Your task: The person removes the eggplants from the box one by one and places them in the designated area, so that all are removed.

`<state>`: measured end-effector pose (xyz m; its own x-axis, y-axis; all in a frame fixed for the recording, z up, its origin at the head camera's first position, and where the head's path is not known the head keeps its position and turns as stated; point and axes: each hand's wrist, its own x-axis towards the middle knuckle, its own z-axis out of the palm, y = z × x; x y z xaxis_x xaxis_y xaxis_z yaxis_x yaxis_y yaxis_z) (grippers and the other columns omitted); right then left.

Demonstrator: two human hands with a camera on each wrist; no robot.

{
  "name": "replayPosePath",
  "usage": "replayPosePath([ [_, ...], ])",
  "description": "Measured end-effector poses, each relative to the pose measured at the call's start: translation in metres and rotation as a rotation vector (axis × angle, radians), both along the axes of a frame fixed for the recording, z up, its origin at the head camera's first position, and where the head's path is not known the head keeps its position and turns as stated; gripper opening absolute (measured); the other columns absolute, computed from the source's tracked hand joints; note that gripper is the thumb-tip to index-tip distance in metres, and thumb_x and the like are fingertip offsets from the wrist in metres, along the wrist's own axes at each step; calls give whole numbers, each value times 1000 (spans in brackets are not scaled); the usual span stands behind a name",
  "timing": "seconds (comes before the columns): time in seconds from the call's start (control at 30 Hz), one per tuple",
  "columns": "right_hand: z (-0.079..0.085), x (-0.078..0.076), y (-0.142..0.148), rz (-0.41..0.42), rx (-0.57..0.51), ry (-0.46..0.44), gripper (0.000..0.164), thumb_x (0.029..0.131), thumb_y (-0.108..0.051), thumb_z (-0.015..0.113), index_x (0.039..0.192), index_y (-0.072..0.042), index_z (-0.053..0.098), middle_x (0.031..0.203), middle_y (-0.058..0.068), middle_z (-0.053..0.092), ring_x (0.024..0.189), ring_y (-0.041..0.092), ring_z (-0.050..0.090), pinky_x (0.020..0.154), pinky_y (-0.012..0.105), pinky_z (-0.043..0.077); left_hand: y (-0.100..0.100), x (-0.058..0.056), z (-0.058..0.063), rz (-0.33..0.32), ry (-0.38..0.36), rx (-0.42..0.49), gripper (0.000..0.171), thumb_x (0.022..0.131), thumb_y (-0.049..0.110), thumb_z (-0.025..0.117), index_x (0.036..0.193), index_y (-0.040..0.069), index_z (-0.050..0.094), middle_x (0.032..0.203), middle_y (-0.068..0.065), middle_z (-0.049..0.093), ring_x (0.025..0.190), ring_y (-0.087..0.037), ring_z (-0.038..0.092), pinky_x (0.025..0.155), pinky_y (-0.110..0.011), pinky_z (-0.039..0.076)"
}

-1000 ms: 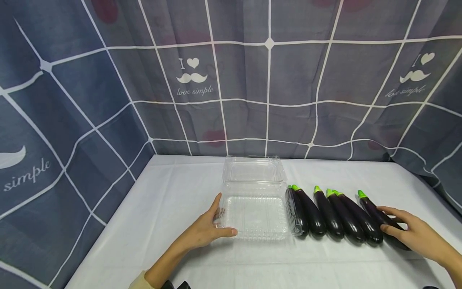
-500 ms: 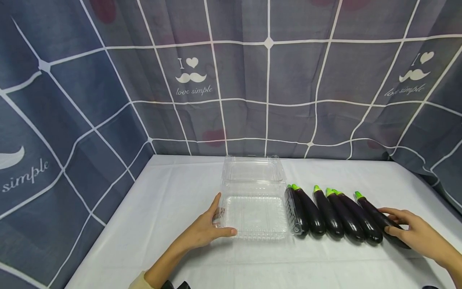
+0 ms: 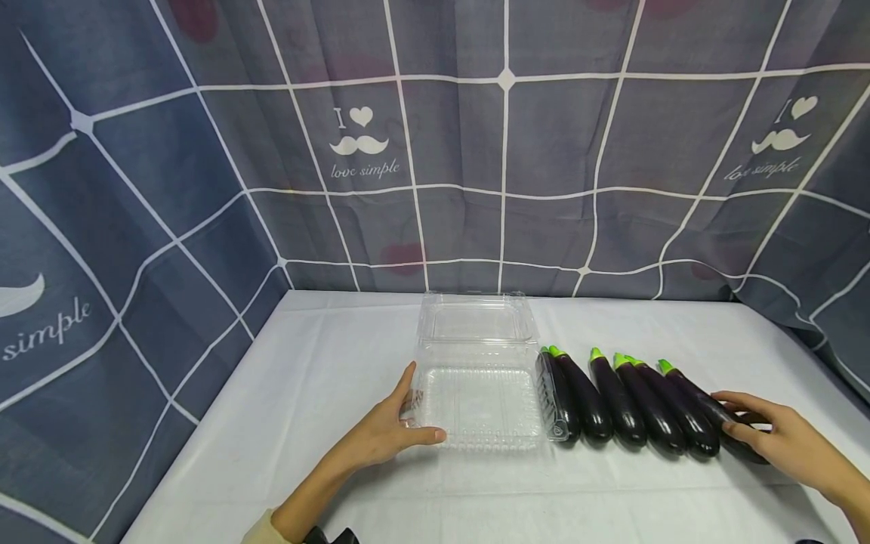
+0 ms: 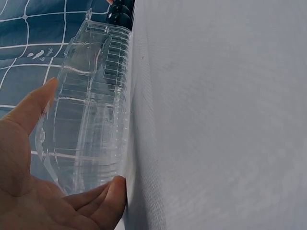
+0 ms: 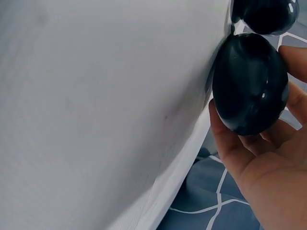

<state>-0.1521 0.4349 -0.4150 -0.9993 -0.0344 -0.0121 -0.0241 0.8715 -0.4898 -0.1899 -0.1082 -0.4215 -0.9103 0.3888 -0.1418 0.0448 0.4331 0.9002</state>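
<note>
A clear plastic clamshell box [image 3: 479,408] lies open on the white table, its lid [image 3: 479,321] folded back toward the curtain. My left hand [image 3: 387,434] holds the box's left side, index finger along the back and thumb at the front corner; the left wrist view shows fingertips [image 4: 117,184] low by its wall. At the right end of a row of eggplants [image 3: 615,400], my right hand [image 3: 782,434] grips the fat end of the last eggplant [image 3: 693,393]. The right wrist view shows thumb and fingers round that eggplant [image 5: 252,86], close beside its neighbour [image 5: 271,14].
Several glossy dark eggplants with green stem ends lie side by side; the leftmost [image 3: 560,404] is up against the box's right wall. A grey-blue checked curtain [image 3: 462,151] hangs behind and at both sides of the white-clothed table [image 3: 326,363].
The stem end of the gripped eggplant has swung left toward its neighbour, with my right hand staying nearly in place. My left hand and the box have not visibly moved.
</note>
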Motion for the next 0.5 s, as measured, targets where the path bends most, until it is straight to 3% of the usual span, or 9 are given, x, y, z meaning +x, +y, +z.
replayPosePath([
  [0.07, 0, 0, 0, 0, 0, 3, 48, 94, -16, 67, 133, 9, 53, 119, 31, 61, 87, -1, 54, 61, 25, 47, 0, 0, 0, 0, 1, -3, 118, 79, 42, 82, 160, 19, 0, 154, -30, 26, 141, -41, 28, 106, -63, 28],
  [0.23, 0, -1, -2, -7, 1, -9, 50, 96, -18, 65, 134, 11, 50, 119, 33, 60, 94, 33, 61, 61, 26, 47, 0, 0, 0, -3, 0, 1, 118, 79, 41, 82, 160, 19, 0, 154, -29, 27, 141, -41, 29, 106, -63, 28],
  [0.43, -1, -1, -2, -11, -5, 3, 49, 96, -18, 66, 133, 10, 52, 117, 31, 62, 90, 16, 58, 61, 25, 47, 0, 0, 0, -2, 0, 8, 118, 79, 41, 82, 160, 19, 0, 154, -29, 27, 140, -40, 30, 106, -62, 29],
  [0.5, -1, -1, -2, -10, -6, 6, 49, 96, -18, 66, 133, 10, 52, 117, 31, 61, 92, 25, 60, 61, 25, 46, 0, 0, 0, -1, -2, 8, 118, 79, 41, 82, 160, 19, 0, 154, -29, 27, 140, -40, 29, 106, -62, 29],
])
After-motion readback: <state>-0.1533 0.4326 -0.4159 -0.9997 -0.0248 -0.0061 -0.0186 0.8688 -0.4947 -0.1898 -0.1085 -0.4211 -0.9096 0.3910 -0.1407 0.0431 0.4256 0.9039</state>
